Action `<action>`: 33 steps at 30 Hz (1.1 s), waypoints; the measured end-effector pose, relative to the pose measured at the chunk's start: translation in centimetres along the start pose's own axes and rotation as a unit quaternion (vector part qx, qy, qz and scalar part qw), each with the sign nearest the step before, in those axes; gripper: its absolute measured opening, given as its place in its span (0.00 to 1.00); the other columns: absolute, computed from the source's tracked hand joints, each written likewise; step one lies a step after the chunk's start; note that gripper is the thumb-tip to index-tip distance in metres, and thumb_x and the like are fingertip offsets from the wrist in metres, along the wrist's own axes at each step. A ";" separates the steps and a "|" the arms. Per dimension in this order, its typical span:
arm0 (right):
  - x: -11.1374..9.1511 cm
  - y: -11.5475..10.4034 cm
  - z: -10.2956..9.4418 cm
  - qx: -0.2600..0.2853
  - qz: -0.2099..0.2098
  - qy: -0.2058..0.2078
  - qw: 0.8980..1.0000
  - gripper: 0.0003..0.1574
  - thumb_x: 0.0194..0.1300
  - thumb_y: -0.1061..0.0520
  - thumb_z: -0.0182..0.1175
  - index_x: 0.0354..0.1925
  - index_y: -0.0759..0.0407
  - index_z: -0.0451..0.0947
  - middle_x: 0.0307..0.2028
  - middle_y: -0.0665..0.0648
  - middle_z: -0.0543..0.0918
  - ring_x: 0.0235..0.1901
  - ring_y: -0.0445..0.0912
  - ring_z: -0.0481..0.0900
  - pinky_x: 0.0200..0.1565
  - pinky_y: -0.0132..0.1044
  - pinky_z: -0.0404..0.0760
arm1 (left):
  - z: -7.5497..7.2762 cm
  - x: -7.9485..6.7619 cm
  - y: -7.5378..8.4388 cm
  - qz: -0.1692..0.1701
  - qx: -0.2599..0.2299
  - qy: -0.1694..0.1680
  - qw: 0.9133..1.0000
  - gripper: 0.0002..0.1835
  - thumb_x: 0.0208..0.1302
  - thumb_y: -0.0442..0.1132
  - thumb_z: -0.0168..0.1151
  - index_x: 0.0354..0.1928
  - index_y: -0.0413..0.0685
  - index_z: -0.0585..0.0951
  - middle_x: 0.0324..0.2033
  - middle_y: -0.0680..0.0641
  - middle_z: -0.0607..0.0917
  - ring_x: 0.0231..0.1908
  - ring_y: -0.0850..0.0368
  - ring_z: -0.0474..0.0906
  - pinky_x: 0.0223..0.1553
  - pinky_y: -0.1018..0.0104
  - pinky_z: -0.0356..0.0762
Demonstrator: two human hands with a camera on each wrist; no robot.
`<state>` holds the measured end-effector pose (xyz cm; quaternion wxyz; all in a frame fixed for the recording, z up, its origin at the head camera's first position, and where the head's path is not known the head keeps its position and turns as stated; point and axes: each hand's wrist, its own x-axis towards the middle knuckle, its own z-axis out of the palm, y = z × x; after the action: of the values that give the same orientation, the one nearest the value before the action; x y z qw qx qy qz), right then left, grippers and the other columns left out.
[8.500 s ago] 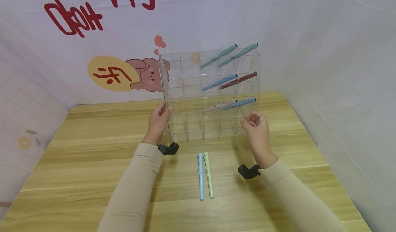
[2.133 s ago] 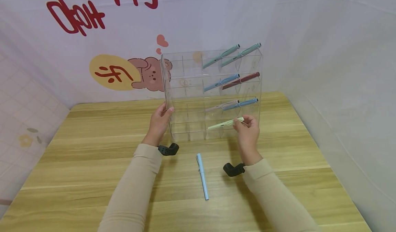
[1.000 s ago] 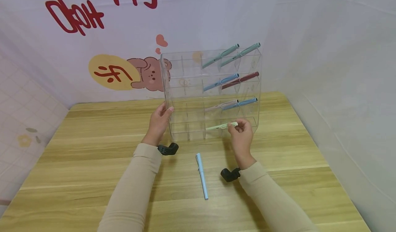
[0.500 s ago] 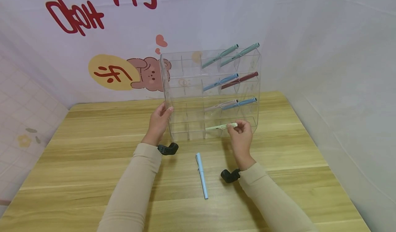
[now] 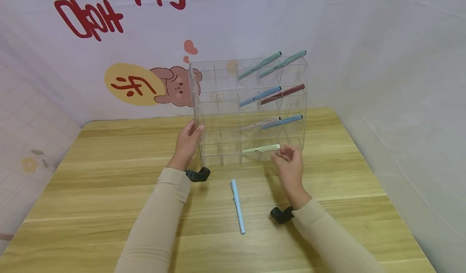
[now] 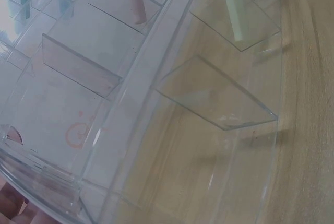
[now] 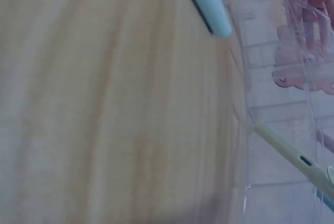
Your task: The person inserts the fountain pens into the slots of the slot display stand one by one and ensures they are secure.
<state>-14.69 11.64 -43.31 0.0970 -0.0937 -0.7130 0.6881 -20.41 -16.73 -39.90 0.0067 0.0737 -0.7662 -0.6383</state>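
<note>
Now right hand [image 5: 289,166] fingers loosely apart, empty, beside green pen [image 5: 261,148]; left hand [image 5: 186,143] gripping rack [image 5: 218,103].

The person wears long beige sleeves [image 5: 160,220], with a small black camera mount [image 5: 198,174] strapped at each wrist.

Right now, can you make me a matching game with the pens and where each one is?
Things:
1. light green pen
2. light blue pen
3. dark red pen
4. pink pen

Places:
A. second row of the clear rack
B. lying on the wooden table
C. bottom row of the rack, near the right hand
D. third row of the rack

Pairs: 1-C, 2-B, 3-A, 4-D
</note>
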 end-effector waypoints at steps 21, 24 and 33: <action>-2.8 1.5 2.6 -0.150 0.021 -0.155 0.976 0.23 0.58 0.66 0.65 0.51 0.72 0.71 0.46 0.67 0.78 0.44 0.56 0.80 0.41 0.38 0.80 | 0.0 -0.1 0.2 0.001 -0.008 0.000 1.000 0.30 0.71 0.51 0.54 0.72 0.54 0.63 0.67 0.48 0.69 0.66 0.51 0.64 0.66 0.50 0.60; -3.0 1.5 3.0 -0.156 0.023 -0.171 0.973 0.25 0.57 0.66 0.66 0.52 0.72 0.71 0.45 0.66 0.78 0.42 0.54 0.81 0.38 0.38 0.81 | 0.0 0.0 0.0 0.000 -0.009 -0.002 1.000 0.30 0.71 0.52 0.53 0.72 0.55 0.63 0.67 0.48 0.68 0.67 0.51 0.63 0.67 0.50 0.59; -3.7 1.3 4.3 -0.195 0.045 -0.230 0.952 0.29 0.56 0.63 0.69 0.55 0.69 0.72 0.47 0.63 0.77 0.44 0.52 0.79 0.39 0.39 0.81 | 0.1 0.0 0.0 0.001 -0.004 0.001 1.000 0.30 0.72 0.51 0.53 0.72 0.54 0.63 0.67 0.48 0.69 0.66 0.51 0.64 0.66 0.51 0.61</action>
<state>-12.29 6.60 -44.82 -0.1209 0.0180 -0.8316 0.5418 -20.42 -16.67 -39.92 0.0083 0.0733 -0.7636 -0.6414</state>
